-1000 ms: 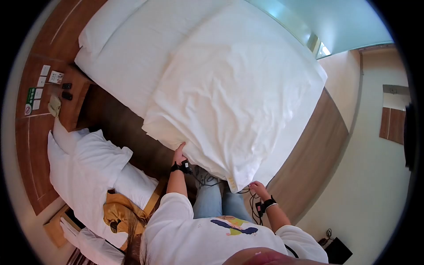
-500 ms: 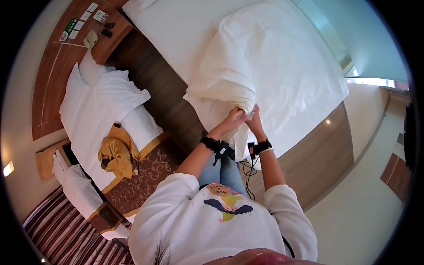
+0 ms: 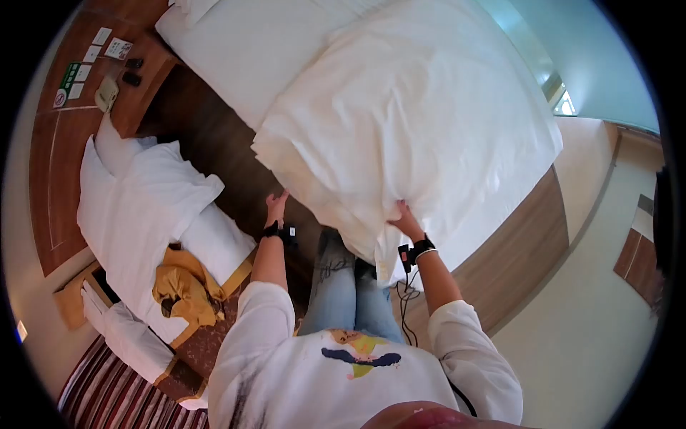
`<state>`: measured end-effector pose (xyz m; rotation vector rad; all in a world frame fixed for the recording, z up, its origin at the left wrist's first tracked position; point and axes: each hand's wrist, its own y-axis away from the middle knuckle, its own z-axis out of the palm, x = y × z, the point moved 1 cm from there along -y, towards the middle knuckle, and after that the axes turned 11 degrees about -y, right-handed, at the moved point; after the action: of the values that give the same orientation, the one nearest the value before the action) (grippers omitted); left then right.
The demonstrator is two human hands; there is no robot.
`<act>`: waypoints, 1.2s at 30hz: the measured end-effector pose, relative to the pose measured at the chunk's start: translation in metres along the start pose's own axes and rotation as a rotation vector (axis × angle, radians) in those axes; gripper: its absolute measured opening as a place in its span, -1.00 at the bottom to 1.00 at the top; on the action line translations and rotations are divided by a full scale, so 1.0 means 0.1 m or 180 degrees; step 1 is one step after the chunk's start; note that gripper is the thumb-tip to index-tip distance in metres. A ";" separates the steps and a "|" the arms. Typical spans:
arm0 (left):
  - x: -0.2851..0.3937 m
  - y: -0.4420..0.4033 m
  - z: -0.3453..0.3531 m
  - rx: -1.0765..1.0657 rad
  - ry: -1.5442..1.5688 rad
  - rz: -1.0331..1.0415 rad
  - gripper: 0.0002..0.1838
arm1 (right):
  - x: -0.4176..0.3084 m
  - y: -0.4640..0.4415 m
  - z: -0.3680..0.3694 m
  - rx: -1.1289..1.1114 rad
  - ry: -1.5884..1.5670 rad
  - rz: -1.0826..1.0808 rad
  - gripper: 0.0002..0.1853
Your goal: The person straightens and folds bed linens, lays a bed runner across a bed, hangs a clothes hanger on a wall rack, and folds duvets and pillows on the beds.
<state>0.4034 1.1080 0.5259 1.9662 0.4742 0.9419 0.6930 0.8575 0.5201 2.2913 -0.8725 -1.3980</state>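
Observation:
A large white duvet (image 3: 386, 129) lies rumpled over the near part of the bed, its front corner hanging by my knees. At its left edge is my left hand (image 3: 276, 207), fingers apart, with nothing visible in it. My right hand (image 3: 406, 219) rests against the top of the duvet near the front; its fingertips meet the cloth, and whether they pinch it is unclear. Both wrists carry black straps with small devices. The flat white sheet (image 3: 250, 57) shows beyond the duvet.
On the left stands a second bed with white bedding (image 3: 136, 200) and a gold cloth (image 3: 187, 289). A wooden bedside table (image 3: 148, 86) holds a phone (image 3: 106, 93) and small dark items. Dark cables (image 3: 404, 307) hang below my right wrist. Wood floor (image 3: 525, 250) runs along the right.
My hands, together on a gathered fold half a second ago, are now apart, the left moved out leftward. The duvet has spread flatter toward the left.

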 end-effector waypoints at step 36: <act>1.44 2.89 1.69 -0.1367 -0.0959 0.3492 -0.56 | -1.34 0.87 -0.88 0.1983 -0.1925 -0.1471 -0.66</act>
<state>0.6161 0.9509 0.7760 1.8449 -1.0092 1.2014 0.6966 0.8737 0.7013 2.6651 -1.1120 -2.3829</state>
